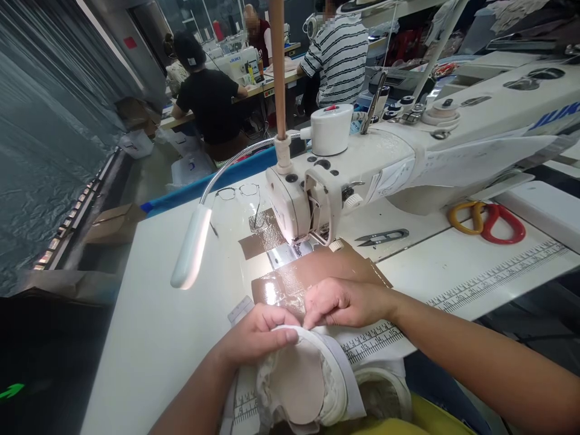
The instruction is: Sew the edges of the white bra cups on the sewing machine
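Observation:
My left hand [256, 335] is closed, pinching the upper edge of a white and beige padded fabric piece [301, 380] at the near table edge. My right hand [347, 302] is closed too, its fingertips pressed on the same edge right beside the left thumb. Just beyond both hands lies a glossy brown leather piece [312, 272], reaching up under the needle of the white sewing machine [317, 193].
A white gooseneck lamp [191, 248] hangs left of the machine head. Eyeglasses [238, 192] lie behind it. Thread snips [380, 237] and yellow-and-red handled scissors [487, 220] rest on the right, above a printed ruler [498, 278]. Other people sit at machines at the back.

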`<state>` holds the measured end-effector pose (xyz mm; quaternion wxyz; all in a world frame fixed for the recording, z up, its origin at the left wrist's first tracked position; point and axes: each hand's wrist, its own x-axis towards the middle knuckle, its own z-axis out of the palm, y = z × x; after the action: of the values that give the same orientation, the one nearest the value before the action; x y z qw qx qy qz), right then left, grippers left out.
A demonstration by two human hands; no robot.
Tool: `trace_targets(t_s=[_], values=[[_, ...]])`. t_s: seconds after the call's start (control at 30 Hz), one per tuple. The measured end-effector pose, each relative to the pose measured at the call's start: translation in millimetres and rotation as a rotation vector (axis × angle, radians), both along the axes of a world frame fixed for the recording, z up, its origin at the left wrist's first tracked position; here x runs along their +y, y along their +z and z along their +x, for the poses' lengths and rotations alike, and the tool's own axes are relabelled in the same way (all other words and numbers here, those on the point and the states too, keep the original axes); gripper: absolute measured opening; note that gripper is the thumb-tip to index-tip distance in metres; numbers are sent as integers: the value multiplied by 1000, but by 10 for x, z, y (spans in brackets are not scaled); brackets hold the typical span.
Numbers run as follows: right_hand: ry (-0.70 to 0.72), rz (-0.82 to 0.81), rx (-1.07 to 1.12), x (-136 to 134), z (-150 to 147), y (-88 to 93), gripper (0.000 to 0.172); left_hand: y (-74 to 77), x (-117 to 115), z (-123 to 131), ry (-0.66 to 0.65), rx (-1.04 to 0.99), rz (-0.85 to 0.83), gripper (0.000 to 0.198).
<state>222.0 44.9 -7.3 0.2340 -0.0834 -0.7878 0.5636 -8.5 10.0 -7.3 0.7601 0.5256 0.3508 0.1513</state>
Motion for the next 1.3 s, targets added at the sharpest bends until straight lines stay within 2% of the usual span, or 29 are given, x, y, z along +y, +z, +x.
trace_targets(t_s=[0.37,0.67,0.97,1.3], values=[[-60,6,-67,-61,-31,-36,14,-18,-11,-19,-16,20,1,30],[-87,48,-85,-83,-38,-37,17,-22,3,-7,-12,18,-11,30],[-35,1,-27,-53,-29,15,19,-12,-5,-1,-29,4,-25,30],[-91,123,-85,-88,4,20,22,-10,-9,9,-12,39,-10,30]])
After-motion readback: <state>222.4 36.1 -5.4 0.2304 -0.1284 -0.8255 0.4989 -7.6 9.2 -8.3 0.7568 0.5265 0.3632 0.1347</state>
